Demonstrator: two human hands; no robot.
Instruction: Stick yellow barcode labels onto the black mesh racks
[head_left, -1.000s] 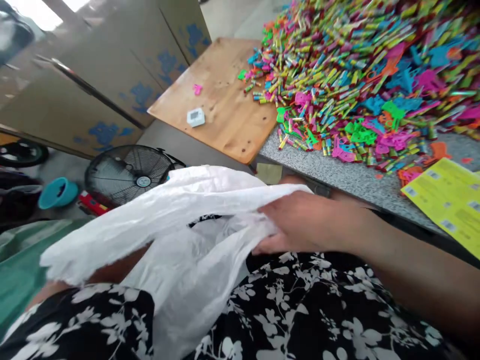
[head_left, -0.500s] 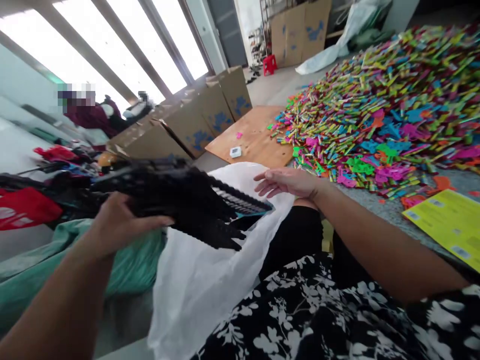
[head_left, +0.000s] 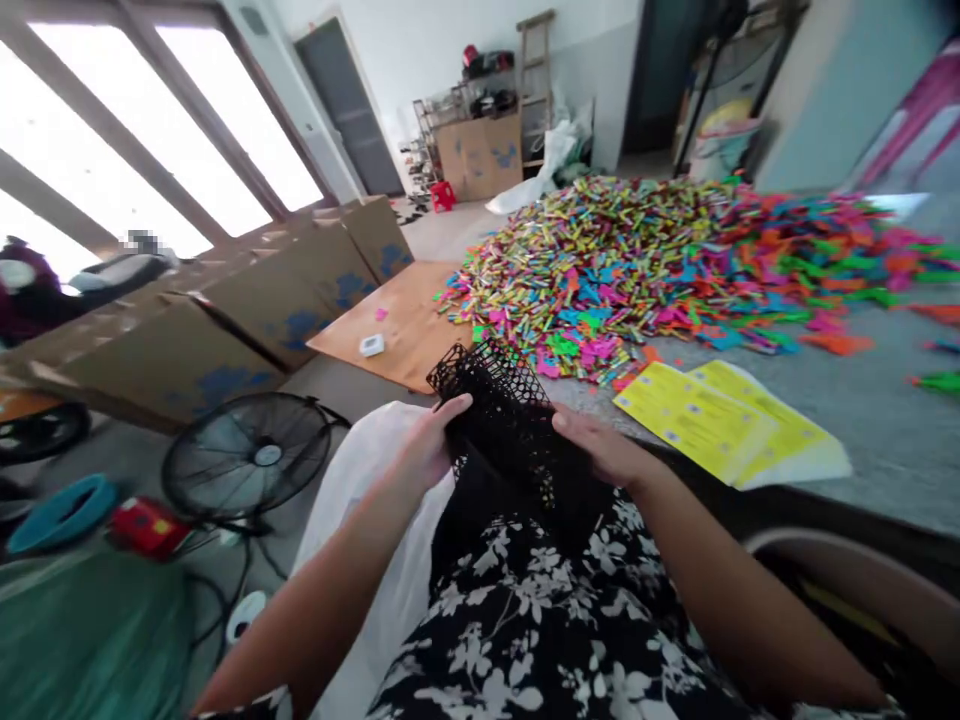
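Several black openwork plastic sheets (head_left: 499, 400) with a lattice of holes are gathered in a bundle above my lap. My left hand (head_left: 435, 445) is closed on the bundle's left edge, its thumb on top. Gripping the right edge is my right hand (head_left: 600, 445), thumb also uppermost. The lower part of the bundle blends into the dark clothing, so its end is hard to make out. A white plastic sack (head_left: 375, 480) lies against my left side, below my left forearm.
A big heap of colourful plastic pieces (head_left: 600, 270) covers the floor ahead. Yellow printed sheets (head_left: 697, 420) lie to the right. A wooden board (head_left: 420, 330) bears a small white device (head_left: 371, 345). Cardboard boxes (head_left: 262, 280) and a round fan (head_left: 255, 450) stand left.
The black sheets have moved from the left to in front of my lap. My right hand, open before, now grips them too. The view has swung right.
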